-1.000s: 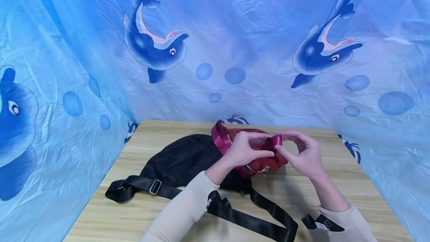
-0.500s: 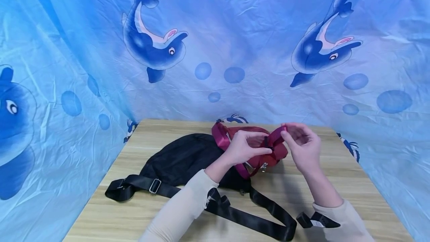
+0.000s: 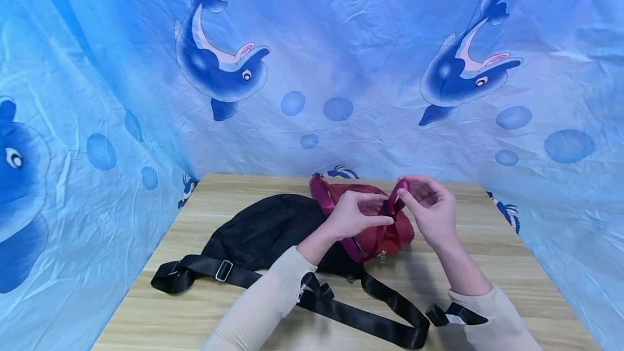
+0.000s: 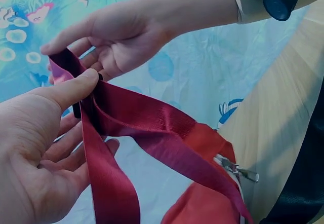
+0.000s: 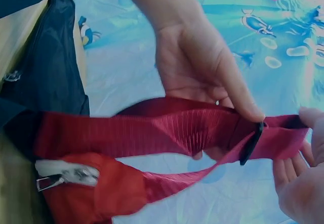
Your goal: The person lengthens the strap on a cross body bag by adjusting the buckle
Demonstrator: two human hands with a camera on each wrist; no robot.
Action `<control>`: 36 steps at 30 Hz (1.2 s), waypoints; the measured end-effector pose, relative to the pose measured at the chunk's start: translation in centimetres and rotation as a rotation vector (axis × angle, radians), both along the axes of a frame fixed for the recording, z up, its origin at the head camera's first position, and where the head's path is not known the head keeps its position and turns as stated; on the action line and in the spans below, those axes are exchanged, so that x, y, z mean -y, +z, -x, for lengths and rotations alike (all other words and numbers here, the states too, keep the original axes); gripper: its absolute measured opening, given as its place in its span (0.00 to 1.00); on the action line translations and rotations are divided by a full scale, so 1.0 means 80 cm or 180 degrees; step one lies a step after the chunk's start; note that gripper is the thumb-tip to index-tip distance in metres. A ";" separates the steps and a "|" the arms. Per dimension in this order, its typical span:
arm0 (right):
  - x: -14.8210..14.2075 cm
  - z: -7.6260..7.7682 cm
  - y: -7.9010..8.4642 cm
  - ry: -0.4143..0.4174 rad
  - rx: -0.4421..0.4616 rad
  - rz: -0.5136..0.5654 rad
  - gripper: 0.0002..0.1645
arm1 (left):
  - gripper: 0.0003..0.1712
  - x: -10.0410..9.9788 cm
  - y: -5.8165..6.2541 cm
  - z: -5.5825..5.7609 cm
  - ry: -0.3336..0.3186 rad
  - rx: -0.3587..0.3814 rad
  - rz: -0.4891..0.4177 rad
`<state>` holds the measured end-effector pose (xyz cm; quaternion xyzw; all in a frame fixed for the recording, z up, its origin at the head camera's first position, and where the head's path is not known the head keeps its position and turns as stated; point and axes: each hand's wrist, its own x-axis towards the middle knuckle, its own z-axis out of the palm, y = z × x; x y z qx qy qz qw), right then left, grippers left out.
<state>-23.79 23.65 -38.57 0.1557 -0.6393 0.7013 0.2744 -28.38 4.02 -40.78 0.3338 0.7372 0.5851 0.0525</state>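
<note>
A red bag [image 3: 401,230] with a dark red webbing strap [image 5: 177,130] is between my hands, near the back of the table. My left hand [image 3: 351,214] pinches the strap at its black slide buckle [image 5: 252,144], thumb lying against the buckle's end. Just beyond the buckle, my right hand [image 3: 434,211] pinches the folded loop of the strap between thumb and fingertips. The strap's two runs trail from the buckle back to the bag in both wrist views. A silver zipper pull [image 4: 247,175] shows on the bag's edge.
To the left lies a black bag [image 3: 265,232], partly under the red one. Its black strap [image 3: 361,321] curves across the table front, with a metal adjuster [image 3: 224,271] on the left. A blue dolphin-print sheet [image 3: 312,69] hangs behind and beside the wooden table [image 3: 517,280].
My right hand has drawn the strap loop up out of the buckle, then shifted slightly left. The loop now stands taller. My left hand has stayed nearly still; the red bag has turned slightly.
</note>
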 end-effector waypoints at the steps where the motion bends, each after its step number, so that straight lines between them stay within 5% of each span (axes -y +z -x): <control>1: 0.002 0.000 0.001 -0.0004 -0.0027 0.0087 0.16 | 0.26 0.000 0.000 0.000 -0.0016 0.0002 0.0005; 6: 0.006 0.002 0.003 0.0150 -0.0073 0.0290 0.17 | 0.27 0.000 0.004 0.001 -0.0110 -0.0102 0.0005; 18: 0.010 0.009 0.000 0.0239 -0.0033 -0.0332 0.23 | 0.31 0.001 0.015 -0.001 -0.0328 0.0227 0.0298; 23: -0.012 0.007 -0.035 0.0632 0.0165 -0.0801 0.36 | 0.27 0.007 0.014 0.001 -0.0341 0.0340 0.0045; 30: -0.020 0.004 -0.067 0.0714 0.0688 -0.0988 0.20 | 0.26 0.014 0.010 0.004 -0.0207 0.0420 -0.0184; 36: -0.028 -0.001 -0.074 0.0634 0.0762 -0.1082 0.22 | 0.24 0.018 0.012 0.003 -0.0051 0.0570 -0.0485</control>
